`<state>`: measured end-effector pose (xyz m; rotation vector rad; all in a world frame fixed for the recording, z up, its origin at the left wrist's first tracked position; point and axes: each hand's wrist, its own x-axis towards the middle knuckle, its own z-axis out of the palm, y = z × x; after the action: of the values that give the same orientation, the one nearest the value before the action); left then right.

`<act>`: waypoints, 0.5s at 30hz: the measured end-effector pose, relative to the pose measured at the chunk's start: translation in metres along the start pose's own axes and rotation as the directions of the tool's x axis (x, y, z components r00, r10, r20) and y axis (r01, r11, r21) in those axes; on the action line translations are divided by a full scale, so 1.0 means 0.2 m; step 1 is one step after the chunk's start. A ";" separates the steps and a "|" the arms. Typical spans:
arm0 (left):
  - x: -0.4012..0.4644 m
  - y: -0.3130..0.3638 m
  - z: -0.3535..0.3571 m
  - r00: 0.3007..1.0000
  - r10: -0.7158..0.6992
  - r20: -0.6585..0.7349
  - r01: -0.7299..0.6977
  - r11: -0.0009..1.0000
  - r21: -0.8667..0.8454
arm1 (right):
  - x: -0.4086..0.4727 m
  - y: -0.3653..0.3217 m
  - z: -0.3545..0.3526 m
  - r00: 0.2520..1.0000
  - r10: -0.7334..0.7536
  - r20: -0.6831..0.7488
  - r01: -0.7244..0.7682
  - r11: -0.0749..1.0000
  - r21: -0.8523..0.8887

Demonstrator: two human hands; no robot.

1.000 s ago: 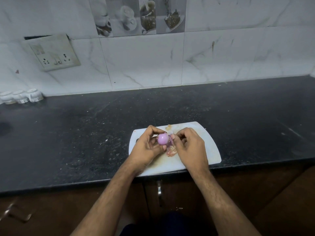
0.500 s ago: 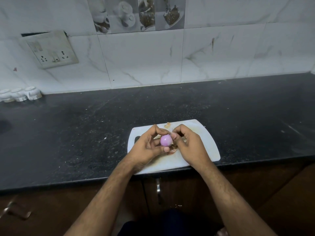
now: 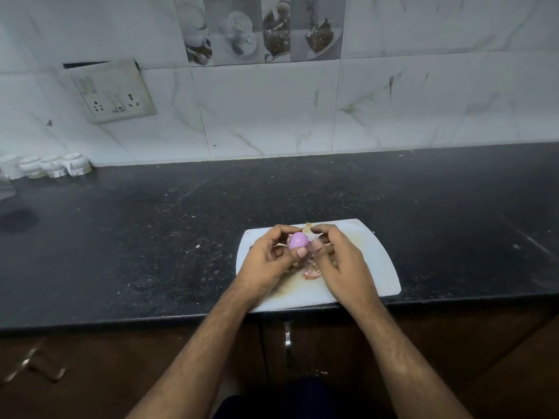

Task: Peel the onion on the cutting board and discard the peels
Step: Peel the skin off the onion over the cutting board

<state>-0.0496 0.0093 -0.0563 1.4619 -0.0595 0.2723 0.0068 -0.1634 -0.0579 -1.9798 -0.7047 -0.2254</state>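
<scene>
Over the last second the onion (image 3: 298, 241) has been turned in the fingers, and it now shows a smooth, glossy purple face with hardly any papery skin left on the side toward the camera; a loose flap of skin that hung beside it a second ago no longer shows there, though it may only be hidden by the fingers. I judge from this that the peeling is near its end and that what remains is mostly the last scraps at the ends of the bulb, then the clearing of the waste. The onion is small and round, held just above the far half of the cutting board (image 3: 375, 261), not resting on it. The left hand (image 3: 266, 261) grips it with fingers curled round its left side and the thumb tip pressed under it. The right hand (image 3: 341, 261) sits just right of the onion with its fingers bent inward, the thumb tip touching the bulb; whether it pinches a strip of skin I cannot tell, since the fingertips hide that spot. A small heap of pinkish peels (image 3: 311, 272) lies on the cutting board just below the onion, between the two hands, and a pale scrap (image 3: 308, 227) sits at the board's far edge. None of the peel has been discarded yet.
</scene>
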 end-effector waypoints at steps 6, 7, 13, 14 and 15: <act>0.00 0.00 0.00 0.999 -0.047 -0.014 0.047 0.999 0.021 | 0.01 0.01 0.00 0.991 0.107 0.077 -0.111 0.992 0.058; 0.00 -0.01 0.00 0.998 -0.055 0.005 0.055 0.998 -0.006 | 0.01 0.01 0.00 0.991 0.117 0.068 -0.120 0.992 0.036; 0.01 -0.03 -0.01 0.999 -0.047 0.020 0.047 0.999 0.025 | 0.02 0.01 0.02 0.993 0.118 0.000 -0.117 0.987 -0.110; 0.01 -0.04 -0.01 0.999 -0.037 0.003 0.037 0.997 0.062 | 0.02 0.01 0.03 0.994 0.103 -0.039 -0.108 0.983 -0.148; 0.01 -0.04 -0.01 0.999 -0.031 -0.014 0.032 0.994 0.102 | 0.02 0.01 0.03 0.993 0.087 -0.082 -0.100 0.981 -0.168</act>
<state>-0.0455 0.0110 -0.0643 1.5618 -0.0123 0.2618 0.0099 -0.1573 -0.0621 -2.1515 -0.5586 -0.3102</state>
